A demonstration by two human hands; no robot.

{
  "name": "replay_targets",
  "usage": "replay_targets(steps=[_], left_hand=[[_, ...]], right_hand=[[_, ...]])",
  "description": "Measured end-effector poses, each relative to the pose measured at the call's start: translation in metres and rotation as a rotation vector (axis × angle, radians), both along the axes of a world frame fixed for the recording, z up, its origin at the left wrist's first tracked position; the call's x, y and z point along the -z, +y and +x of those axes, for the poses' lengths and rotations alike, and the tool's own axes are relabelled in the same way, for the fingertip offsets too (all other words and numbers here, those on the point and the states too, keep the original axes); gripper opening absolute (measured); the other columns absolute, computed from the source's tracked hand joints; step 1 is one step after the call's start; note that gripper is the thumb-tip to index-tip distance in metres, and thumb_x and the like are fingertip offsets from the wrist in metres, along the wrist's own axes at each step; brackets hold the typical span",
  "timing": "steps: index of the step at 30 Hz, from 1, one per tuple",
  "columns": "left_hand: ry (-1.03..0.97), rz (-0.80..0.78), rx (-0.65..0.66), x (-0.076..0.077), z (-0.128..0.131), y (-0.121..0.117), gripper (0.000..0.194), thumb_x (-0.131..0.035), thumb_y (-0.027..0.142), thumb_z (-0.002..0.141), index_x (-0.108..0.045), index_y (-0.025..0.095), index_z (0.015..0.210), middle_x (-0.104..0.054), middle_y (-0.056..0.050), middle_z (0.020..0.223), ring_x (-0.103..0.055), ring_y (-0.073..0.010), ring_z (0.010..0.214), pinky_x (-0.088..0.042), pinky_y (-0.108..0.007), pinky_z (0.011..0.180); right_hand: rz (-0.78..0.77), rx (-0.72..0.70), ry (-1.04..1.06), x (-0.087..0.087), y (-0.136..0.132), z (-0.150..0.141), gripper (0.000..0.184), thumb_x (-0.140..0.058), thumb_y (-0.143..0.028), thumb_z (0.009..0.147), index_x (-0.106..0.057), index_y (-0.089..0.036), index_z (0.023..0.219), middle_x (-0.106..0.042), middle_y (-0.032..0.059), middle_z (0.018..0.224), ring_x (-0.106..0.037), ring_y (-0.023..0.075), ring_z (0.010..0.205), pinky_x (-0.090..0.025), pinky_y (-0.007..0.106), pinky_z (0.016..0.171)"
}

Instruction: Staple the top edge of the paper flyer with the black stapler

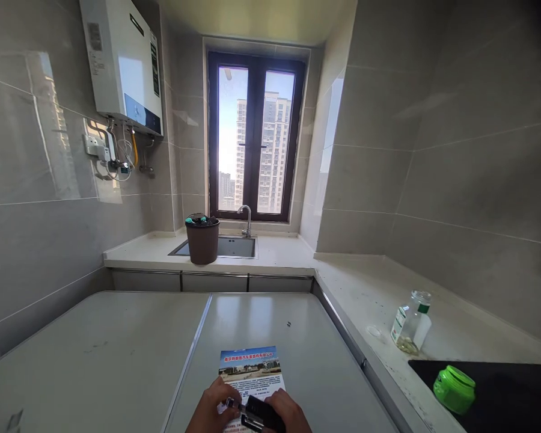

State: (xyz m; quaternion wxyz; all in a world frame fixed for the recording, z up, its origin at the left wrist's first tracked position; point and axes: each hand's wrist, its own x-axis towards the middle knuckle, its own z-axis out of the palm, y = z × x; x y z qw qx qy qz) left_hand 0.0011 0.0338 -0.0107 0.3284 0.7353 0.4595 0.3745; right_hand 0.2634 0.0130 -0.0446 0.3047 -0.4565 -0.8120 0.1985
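Currently, my right hand (289,411) grips a black, stapler-like tool (265,413) at 6 o'clock; my left hand (210,409) pinches its silvery metal end. Looks opened, not closed up. Blue-topped printed paper sheet (251,367) lies beneath, extending toward 12.

Looking out from head height, facing forward and down, catching left hand (214,406) and right hand (289,412) close at the bottom edge, spanning the tabletop (130,349), reaching sink (237,246) and window (251,138) beyond

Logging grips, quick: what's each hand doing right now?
Left hand: closed, pinching a small metal part.
Right hand: closed on a black tool.
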Motion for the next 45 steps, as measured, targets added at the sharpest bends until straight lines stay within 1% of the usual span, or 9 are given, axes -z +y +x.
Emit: replay_targets(steps=[5,11,18,22,27,32,38,42,45], left_hand=[[0.024,0.025,-0.001,0.004,-0.001,0.002,0.016,-0.072,0.015,0.07,-0.078,0.025,0.081,-0.074,-0.008,0.098,-0.067,-0.0267,0.099,-0.054,-0.034,0.086],[0.034,0.004,0.021,0.002,0.001,0.002,0.018,-0.071,0.01,0.067,-0.078,0.023,0.078,-0.074,-0.006,0.091,-0.066,-0.0219,0.084,-0.052,-0.03,0.075],[0.012,0.056,0.066,0.007,0.001,0.004,0.013,-0.081,0.016,0.068,-0.079,0.023,0.078,-0.076,-0.007,0.097,-0.068,-0.0227,0.088,-0.052,-0.031,0.076],[0.003,0.148,0.122,0.005,0.002,0.005,0.004,-0.084,0.028,0.073,-0.081,0.026,0.073,-0.077,-0.006,0.081,-0.07,-0.0241,0.085,-0.054,-0.037,0.084],[-0.027,0.167,0.134,0.006,0.001,0.006,0.01,-0.085,0.037,0.076,-0.082,0.028,0.077,-0.079,-0.007,0.083,-0.072,-0.0252,0.086,-0.056,-0.039,0.082],[-0.114,0.173,0.128,0.001,-0.002,0.004,0.015,-0.074,0.042,0.087,-0.083,0.03,0.091,-0.08,-0.008,0.094,-0.071,-0.0253,0.094,-0.058,-0.039,0.086],[-0.101,0.071,0.082,-0.011,-0.004,-0.001,0.019,-0.069,0.041,0.09,-0.082,0.028,0.09,-0.078,-0.008,0.096,-0.07,-0.0257,0.095,-0.055,-0.037,0.088],[-0.122,-0.012,0.066,-0.008,-0.006,-0.002,0.016,-0.076,0.037,0.083,-0.082,0.026,0.094,-0.077,-0.007,0.092,-0.07,-0.0252,0.089,-0.054,-0.036,0.086],[-0.14,-0.046,0.016,-0.004,-0.005,-0.003,0.038,-0.086,0.04,0.071,-0.079,0.027,0.105,-0.075,-0.006,0.096,-0.068,-0.0248,0.088,-0.055,-0.036,0.084]], right_hand=[[-0.025,-0.009,-0.018,0.001,0.0,0.0,0.03,-0.067,-0.047,0.08,-0.066,-0.022,0.097,-0.065,0.0053,0.09,-0.062,0.0235,0.087,-0.045,0.029,0.075],[-0.039,-0.004,0.031,-0.017,-0.008,0.0,0.032,-0.064,-0.052,0.082,-0.068,-0.022,0.094,-0.064,0.0058,0.09,-0.061,0.0223,0.085,-0.043,0.029,0.073],[-0.073,-0.034,0.259,-0.034,-0.016,0.0,0.049,-0.06,-0.067,0.082,-0.071,-0.023,0.1,-0.065,0.0068,0.092,-0.062,0.023,0.083,-0.045,0.03,0.073],[-0.06,-0.076,0.39,-0.036,-0.016,0.0,0.049,-0.062,-0.065,0.081,-0.073,-0.025,0.107,-0.069,0.0087,0.101,-0.064,0.0269,0.094,-0.049,0.035,0.084],[-0.092,-0.027,0.423,-0.04,-0.018,0.002,0.045,-0.066,-0.06,0.078,-0.074,-0.024,0.104,-0.07,0.0083,0.098,-0.065,0.027,0.091,-0.051,0.035,0.083],[-0.091,0.043,0.504,-0.039,-0.021,0.005,0.044,-0.066,-0.059,0.079,-0.075,-0.023,0.102,-0.07,0.0072,0.092,-0.066,0.0264,0.087,-0.051,0.034,0.079],[-0.082,0.242,0.6,-0.028,-0.025,0.015,0.051,-0.072,-0.064,0.074,-0.075,-0.021,0.101,-0.07,0.0085,0.09,-0.067,0.0282,0.086,-0.054,0.037,0.077],[-0.118,0.256,0.632,-0.023,-0.03,0.014,0.055,-0.074,-0.067,0.073,-0.074,-0.022,0.106,-0.071,0.0104,0.102,-0.068,0.0306,0.094,-0.054,0.041,0.084],[-0.146,0.2,0.575,-0.026,-0.031,0.009,0.056,-0.075,-0.068,0.071,-0.074,-0.024,0.105,-0.07,0.0106,0.105,-0.067,0.0314,0.098,-0.052,0.041,0.087]])
